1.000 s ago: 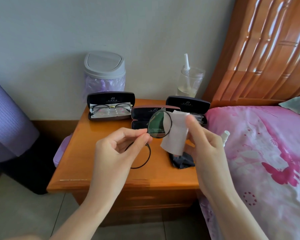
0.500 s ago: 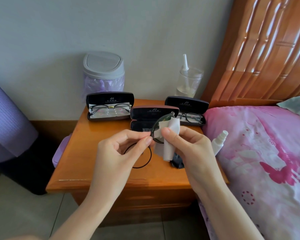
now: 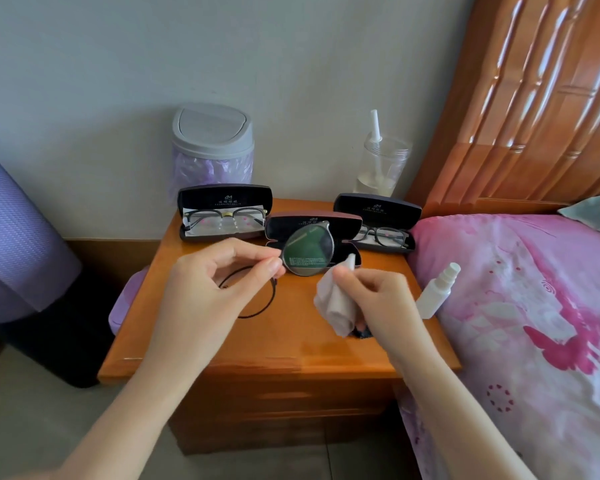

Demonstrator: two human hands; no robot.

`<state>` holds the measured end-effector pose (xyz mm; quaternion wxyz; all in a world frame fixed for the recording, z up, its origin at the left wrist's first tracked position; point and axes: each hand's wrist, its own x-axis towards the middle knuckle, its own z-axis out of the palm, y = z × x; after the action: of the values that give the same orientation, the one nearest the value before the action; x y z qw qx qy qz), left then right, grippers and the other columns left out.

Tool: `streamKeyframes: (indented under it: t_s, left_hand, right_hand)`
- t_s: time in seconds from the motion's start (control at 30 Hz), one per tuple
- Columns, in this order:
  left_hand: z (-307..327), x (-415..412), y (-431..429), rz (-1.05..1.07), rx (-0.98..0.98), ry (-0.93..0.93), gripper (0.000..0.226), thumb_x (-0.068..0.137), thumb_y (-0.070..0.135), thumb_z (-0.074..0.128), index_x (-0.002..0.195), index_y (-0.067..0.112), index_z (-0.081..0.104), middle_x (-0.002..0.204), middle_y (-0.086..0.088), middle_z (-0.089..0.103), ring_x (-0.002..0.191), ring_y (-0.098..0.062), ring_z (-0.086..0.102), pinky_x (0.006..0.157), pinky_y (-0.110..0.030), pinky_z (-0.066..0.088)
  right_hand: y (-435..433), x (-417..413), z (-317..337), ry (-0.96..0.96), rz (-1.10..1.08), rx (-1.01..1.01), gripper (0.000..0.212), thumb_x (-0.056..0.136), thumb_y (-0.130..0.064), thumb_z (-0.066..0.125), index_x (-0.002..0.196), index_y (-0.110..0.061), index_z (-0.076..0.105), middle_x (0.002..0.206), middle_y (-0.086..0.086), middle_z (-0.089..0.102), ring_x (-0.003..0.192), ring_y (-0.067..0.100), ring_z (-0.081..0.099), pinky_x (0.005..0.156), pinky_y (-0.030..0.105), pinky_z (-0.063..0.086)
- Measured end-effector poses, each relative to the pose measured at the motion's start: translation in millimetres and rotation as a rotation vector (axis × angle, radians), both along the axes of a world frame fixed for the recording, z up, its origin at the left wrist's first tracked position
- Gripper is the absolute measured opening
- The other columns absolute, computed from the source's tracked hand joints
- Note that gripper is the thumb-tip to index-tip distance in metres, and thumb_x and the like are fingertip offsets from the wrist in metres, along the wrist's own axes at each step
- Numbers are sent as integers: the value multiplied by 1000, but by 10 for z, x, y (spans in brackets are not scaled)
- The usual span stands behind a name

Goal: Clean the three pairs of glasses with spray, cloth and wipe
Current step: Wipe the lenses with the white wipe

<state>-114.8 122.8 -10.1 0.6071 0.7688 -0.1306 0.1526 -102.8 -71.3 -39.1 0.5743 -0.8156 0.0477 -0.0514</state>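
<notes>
My left hand (image 3: 212,289) pinches a pair of round thin-framed glasses (image 3: 307,251) at the bridge, one lens raised toward me, the other rim hanging below. Just right of that lens my right hand (image 3: 378,299) pinches a crumpled white wipe (image 3: 336,303), its tip close to the lens edge. Behind the lens an empty maroon case (image 3: 347,221) stands open. A black case at the back left holds dark-framed glasses (image 3: 224,218). Another black case at the back right holds black glasses (image 3: 383,235). A small white spray bottle (image 3: 435,292) lies on the bed edge. A dark cloth (image 3: 361,332) peeks out under my right hand.
All of it sits on a wooden nightstand (image 3: 291,355). A grey-lidded bin (image 3: 212,147) and a clear jar (image 3: 381,164) stand by the wall. The pink bed (image 3: 534,323) and wooden headboard are to the right, a purple roll to the left.
My right hand has drawn the wipe off the lens and lowered it to the right. The raised lens now shows uncovered. My left hand keeps its hold.
</notes>
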Motion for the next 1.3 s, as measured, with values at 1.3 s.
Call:
streamKeyframes:
  t_s: [1.3]
  left_hand:
    - [20,121,160,8,38,0,24,86,35,57,106,29,69,106,19,69,108,8,57,88,-3,39]
  right_hand:
    - [-123,-5,433,-170,107,366,23,83,-17,63,99,-2,71,89,12,76,86,19,73,74,22,56]
